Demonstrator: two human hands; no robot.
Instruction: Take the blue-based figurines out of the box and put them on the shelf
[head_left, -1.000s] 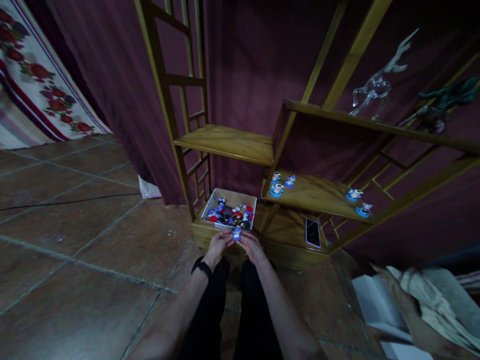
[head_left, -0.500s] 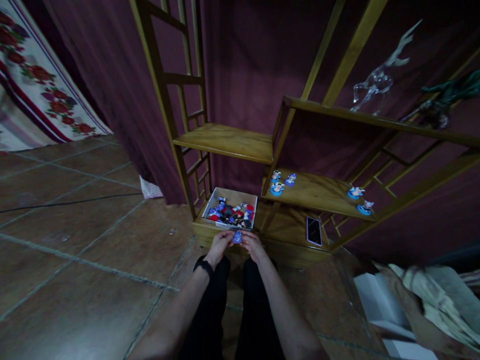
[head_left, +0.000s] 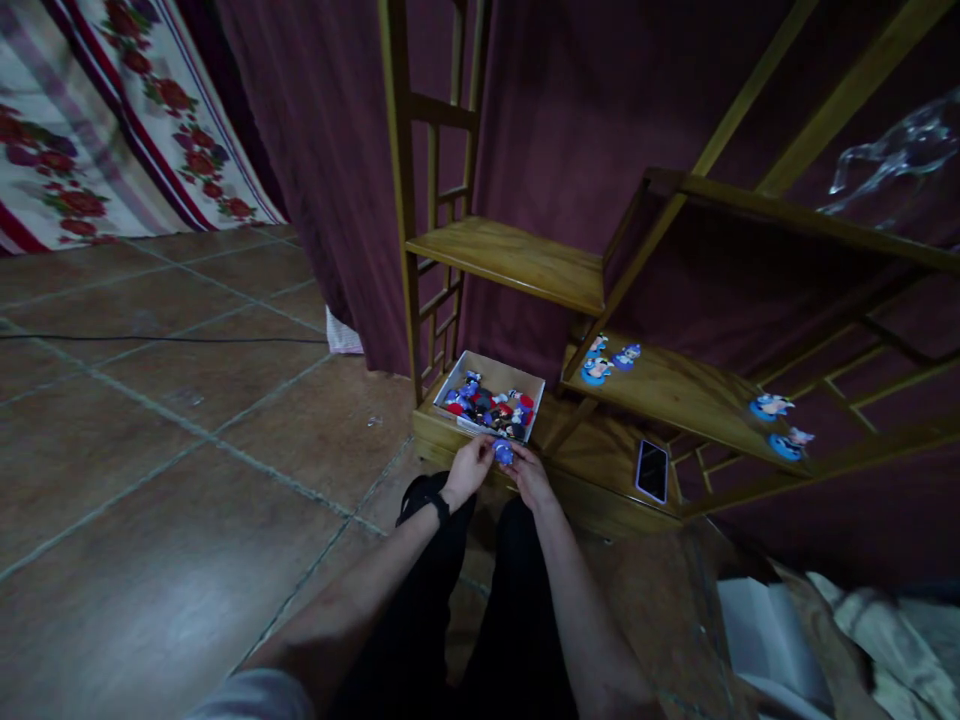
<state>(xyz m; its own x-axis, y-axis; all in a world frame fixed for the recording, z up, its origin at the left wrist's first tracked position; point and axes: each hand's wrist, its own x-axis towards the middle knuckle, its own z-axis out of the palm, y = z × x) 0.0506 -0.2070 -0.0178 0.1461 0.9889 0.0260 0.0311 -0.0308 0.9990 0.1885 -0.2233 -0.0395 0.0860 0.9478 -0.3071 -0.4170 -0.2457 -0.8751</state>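
My left hand (head_left: 471, 466) and my right hand (head_left: 529, 474) meet in front of me, fingers pinched together on one small blue figurine (head_left: 502, 453). They hover just in front of a shallow white box (head_left: 523, 377) filled with several small blue, red and black figurines. The box sits on the bottom board of a wooden shelf unit (head_left: 517, 262). A black band is on my left wrist.
Small blue figurines (head_left: 607, 361) stand on the middle shelf, two more (head_left: 778, 423) farther right. A phone (head_left: 652, 470) lies on the bottom board. A glass animal figure (head_left: 896, 148) stands on the top shelf. Maroon curtain behind, tiled floor, a black cable left, white paper and cloth lower right.
The view has swung left and down, so the shelf and box sit farther right in the frame. Both hands stay together on the blue figurine near the box.
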